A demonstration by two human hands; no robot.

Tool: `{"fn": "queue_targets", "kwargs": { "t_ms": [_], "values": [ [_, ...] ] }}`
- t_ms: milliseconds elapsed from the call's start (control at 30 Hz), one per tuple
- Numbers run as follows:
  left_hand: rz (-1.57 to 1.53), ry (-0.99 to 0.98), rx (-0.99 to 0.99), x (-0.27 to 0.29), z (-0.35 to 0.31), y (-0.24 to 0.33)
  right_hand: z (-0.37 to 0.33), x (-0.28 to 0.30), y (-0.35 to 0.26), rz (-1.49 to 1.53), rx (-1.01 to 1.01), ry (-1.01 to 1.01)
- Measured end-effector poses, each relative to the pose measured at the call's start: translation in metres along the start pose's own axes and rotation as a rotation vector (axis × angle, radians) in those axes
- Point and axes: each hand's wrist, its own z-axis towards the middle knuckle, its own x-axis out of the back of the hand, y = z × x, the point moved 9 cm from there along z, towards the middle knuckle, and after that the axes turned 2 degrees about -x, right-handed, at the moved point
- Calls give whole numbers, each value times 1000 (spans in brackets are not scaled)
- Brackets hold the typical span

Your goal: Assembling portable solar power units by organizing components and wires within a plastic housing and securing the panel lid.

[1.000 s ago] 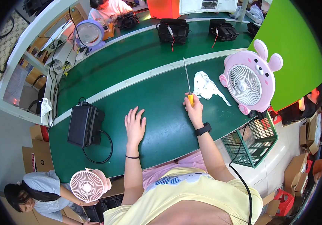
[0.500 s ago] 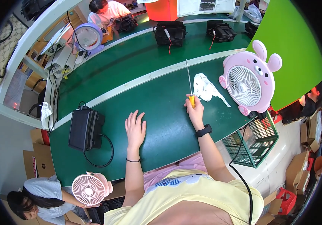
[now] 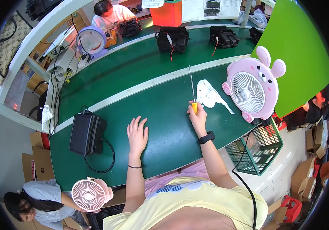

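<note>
My right hand is closed round the yellow handle of a screwdriver, its long metal shaft pointing away toward the far side of the green table. Flat on the tabletop, my left hand lies with its fingers spread and nothing in it. To the left of that hand sits a black box-shaped device with a looped black cable. A crumpled white cloth or tissue lies just beyond my right hand. Further right stands a pink animal-shaped fan with two ears.
A small pink fan stands at the near left, by a person in grey. Beyond a pale strip, several black devices rest on a far surface, where another person works. A green crate is below the right edge.
The view has tilted slightly, so the scene sits a little lower at the far side. Both hands stay nearly where they were, the screwdriver still in the right one.
</note>
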Motion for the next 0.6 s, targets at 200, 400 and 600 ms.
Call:
{"fn": "queue_targets", "kwargs": {
  "t_ms": [200,400,600],
  "values": [
    [-29,24,-10,3,0,2,-2,10,-5,80,102,138],
    [-222,197,1,22,1,12,-4,24,-3,289,114,221],
    [-273,204,71,17,0,3,-8,20,-12,211,173,208]
  ]
}}
